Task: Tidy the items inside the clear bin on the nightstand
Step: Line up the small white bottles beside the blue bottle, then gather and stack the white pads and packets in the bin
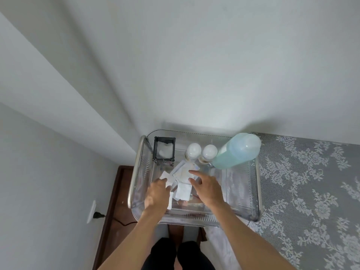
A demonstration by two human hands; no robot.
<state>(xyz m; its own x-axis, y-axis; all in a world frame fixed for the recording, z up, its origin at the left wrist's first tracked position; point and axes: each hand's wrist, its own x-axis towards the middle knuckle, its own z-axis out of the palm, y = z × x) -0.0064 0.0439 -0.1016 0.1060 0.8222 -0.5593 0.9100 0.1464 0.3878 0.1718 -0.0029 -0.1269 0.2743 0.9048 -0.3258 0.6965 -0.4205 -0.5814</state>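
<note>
Reaching into the clear bin [241, 184] from 6 o'clock, both hands work among the loose white packets [183, 190] scattered on its floor: the left hand [156, 193] has its fingers [162, 181] curled and pinching a white packet at the bin's 8 o'clock area, while the right hand [207, 188] hovers over the centre with fingers spread, gripping nothing visible. Along the bin's 12 o'clock wall stand a black-framed square holder [164, 151], two white-capped small bottles [201, 152] just beside each other, and at 2 o'clock a tall pale-blue bottle [236, 151]. The bin sits beside a lace-covered bed [311, 191] at 3 o'clock.
</note>
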